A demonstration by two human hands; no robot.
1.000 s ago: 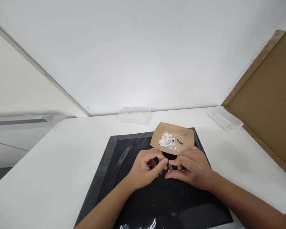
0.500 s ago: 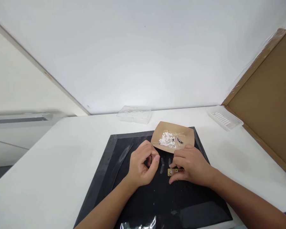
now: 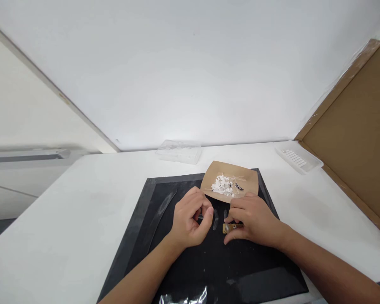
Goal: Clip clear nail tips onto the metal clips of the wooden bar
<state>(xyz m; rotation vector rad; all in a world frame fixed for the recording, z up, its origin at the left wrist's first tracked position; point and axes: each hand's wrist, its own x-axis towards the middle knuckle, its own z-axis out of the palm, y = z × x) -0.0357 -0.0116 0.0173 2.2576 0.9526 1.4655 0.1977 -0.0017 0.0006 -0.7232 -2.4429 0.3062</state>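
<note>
My left hand (image 3: pixel 191 218) rests over the black mat (image 3: pixel 190 270), fingers curled in and thumb close to the index finger. A small pale bit shows inside its curl, too hidden to name. Just right of it lies a small clear plastic piece (image 3: pixel 215 219), slightly bent. My right hand (image 3: pixel 255 219) is curled, with thumb and index finger around a small clear piece (image 3: pixel 227 228) on a gold-coloured strip (image 3: pixel 224 229). The strip's right part is under my fingers. Another clear sliver (image 3: pixel 225 213) shows just above that index finger.
Behind my hands, a brown paper tray (image 3: pixel 213 169) holds white bits and thin sticks. A long clear curved strip (image 3: pixel 161 211) lies on the mat's left. Clear plastic boxes stand at the back, one centrally (image 3: pixel 179 152), another right (image 3: pixel 299 157), beside a cardboard wall (image 3: pixel 354 126).
My left hand has shifted very slightly right, and a pale bit shows more inside its curl. My right hand stays nearly still at the gold-coloured strip.
</note>
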